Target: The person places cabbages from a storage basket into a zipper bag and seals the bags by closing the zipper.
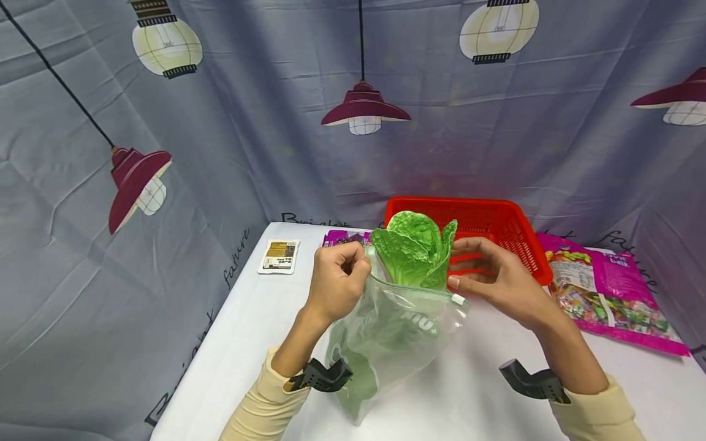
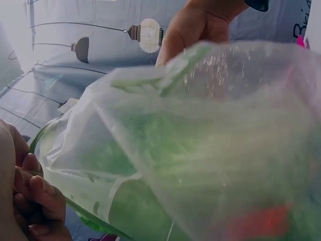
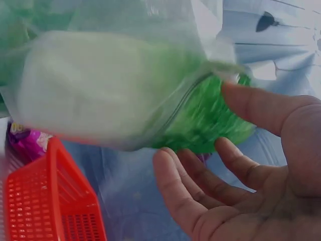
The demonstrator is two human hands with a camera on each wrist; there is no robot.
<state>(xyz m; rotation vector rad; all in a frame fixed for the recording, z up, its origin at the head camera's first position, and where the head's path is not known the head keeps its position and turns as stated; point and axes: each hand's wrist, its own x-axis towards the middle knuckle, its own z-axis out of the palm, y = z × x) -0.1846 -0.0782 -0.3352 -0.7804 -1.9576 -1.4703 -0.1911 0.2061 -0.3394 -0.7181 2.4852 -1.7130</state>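
A clear zip bag (image 1: 391, 331) stands on the white table (image 1: 248, 331) with a green leafy lettuce (image 1: 413, 251) sticking out of its open top. My left hand (image 1: 353, 267) pinches the bag's rim on the left side; its curled fingers (image 2: 35, 188) lie on the green zip strip in the left wrist view. My right hand (image 1: 462, 264) is at the bag's right side, fingers behind the leaves and thumb by the white slider (image 1: 458, 299). In the right wrist view the palm (image 3: 251, 201) is spread, thumb touching the bag (image 3: 100, 85) near the lettuce (image 3: 210, 120).
A red plastic basket (image 1: 452, 201) stands just behind the bag, also low left as the basket (image 3: 45, 201). A pink candy bag (image 1: 601, 294) lies at the right. A small packet (image 1: 279, 255) and a purple packet (image 1: 344, 237) lie at the back left. Curtain walls surround the table.
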